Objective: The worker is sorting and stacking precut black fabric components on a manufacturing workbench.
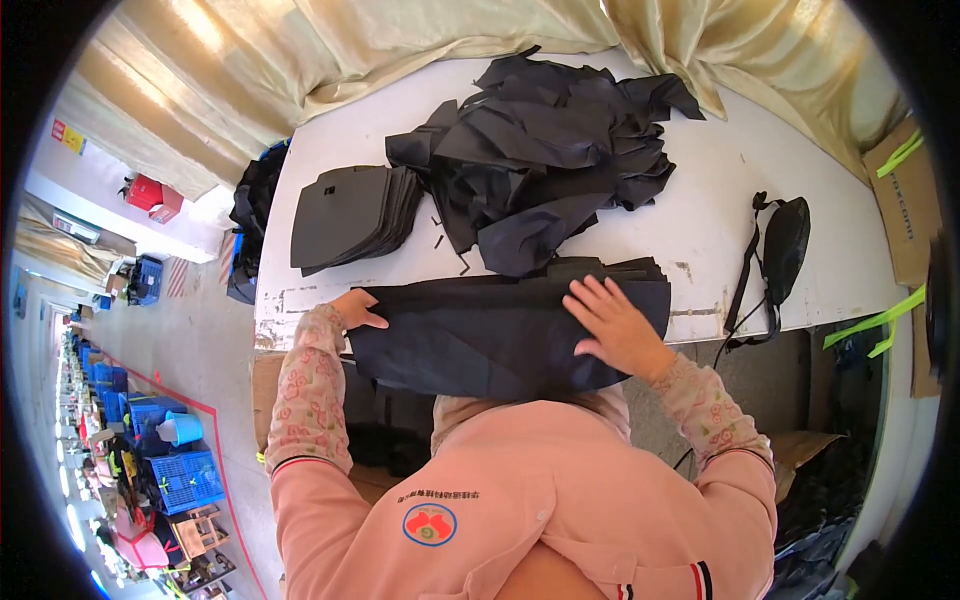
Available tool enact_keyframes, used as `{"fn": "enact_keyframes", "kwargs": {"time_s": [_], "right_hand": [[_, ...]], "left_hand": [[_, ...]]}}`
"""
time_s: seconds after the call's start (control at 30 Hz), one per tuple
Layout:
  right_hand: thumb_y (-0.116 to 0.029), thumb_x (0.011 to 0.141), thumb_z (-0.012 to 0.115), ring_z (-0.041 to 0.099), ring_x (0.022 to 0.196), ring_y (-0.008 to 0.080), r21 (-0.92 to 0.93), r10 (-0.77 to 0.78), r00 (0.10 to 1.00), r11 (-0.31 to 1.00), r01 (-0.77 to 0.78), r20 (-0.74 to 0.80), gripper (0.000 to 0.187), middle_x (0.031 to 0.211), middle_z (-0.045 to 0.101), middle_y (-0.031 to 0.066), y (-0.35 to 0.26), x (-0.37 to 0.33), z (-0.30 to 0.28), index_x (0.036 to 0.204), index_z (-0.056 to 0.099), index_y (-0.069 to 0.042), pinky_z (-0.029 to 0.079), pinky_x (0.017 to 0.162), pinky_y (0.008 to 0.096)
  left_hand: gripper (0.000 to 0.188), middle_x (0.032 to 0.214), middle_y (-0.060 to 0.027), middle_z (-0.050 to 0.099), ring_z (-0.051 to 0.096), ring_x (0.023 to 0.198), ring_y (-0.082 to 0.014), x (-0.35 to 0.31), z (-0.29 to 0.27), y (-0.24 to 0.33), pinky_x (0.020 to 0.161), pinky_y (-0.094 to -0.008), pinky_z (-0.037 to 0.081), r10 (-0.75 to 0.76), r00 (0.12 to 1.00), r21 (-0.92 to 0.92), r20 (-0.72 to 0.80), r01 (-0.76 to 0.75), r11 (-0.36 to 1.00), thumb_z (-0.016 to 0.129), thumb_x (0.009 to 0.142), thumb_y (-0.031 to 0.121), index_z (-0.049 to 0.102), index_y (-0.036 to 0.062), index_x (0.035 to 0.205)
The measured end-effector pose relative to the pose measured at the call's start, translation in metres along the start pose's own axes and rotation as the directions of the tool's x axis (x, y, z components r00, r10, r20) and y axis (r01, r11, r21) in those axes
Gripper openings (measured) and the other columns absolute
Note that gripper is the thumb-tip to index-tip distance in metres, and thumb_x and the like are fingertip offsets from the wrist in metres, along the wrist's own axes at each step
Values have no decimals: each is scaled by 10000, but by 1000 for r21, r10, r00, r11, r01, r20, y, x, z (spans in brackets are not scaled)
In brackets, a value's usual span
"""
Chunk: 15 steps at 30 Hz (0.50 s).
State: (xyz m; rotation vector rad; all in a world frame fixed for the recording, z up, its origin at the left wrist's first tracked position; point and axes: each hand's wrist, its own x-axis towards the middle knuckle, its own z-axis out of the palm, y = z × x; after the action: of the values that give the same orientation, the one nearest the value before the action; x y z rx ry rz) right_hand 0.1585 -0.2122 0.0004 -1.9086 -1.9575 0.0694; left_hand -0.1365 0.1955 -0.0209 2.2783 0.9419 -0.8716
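A broad piece of black fabric (480,335) lies across the table's front edge, its near side hanging over. My right hand (615,322) rests flat on its right part, fingers spread. At the fabric's left end is my left hand (355,308), thumb and forefinger apart against the edge; its other fingers are partly hidden. Black layers (620,268) show beneath the fabric along its far right side. Just beyond, at left, sits a stack of dark, round-cornered panels (345,215). A large crumpled heap of black fabric (550,140) covers the back middle.
On the white table (700,240), a black pouch with a strap (785,255) lies at the right. Beige curtains (400,45) hang behind. Cardboard boxes (897,200) stand at the right edge. Blue crates (185,480) line the floor at far left.
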Motion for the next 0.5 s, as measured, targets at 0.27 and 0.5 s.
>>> {"fn": "enact_keyframes", "kwargs": {"time_s": [0.27, 0.5], "right_hand": [[-461, 810, 658, 273, 1417, 330, 21, 9, 987, 1000, -13, 160, 794, 1539, 293, 132, 9, -14, 25, 1463, 364, -117, 206, 1159, 502], [-299, 812, 718, 401, 1328, 331, 150, 18, 998, 988, -26, 53, 673, 1464, 413, 121, -4, 29, -16, 1392, 449, -88, 309, 1098, 454]], "left_hand": [[331, 848, -138, 675, 678, 636, -184, -22, -18, -41, 559, -292, 535, -133, 990, -438, -49, 98, 894, 729, 803, 20, 616, -53, 1105], [195, 773, -78, 664, 645, 630, -136, -86, -51, 28, 560, -252, 524, 139, 980, -593, -141, -196, 781, 692, 856, 80, 634, -38, 1001]]}}
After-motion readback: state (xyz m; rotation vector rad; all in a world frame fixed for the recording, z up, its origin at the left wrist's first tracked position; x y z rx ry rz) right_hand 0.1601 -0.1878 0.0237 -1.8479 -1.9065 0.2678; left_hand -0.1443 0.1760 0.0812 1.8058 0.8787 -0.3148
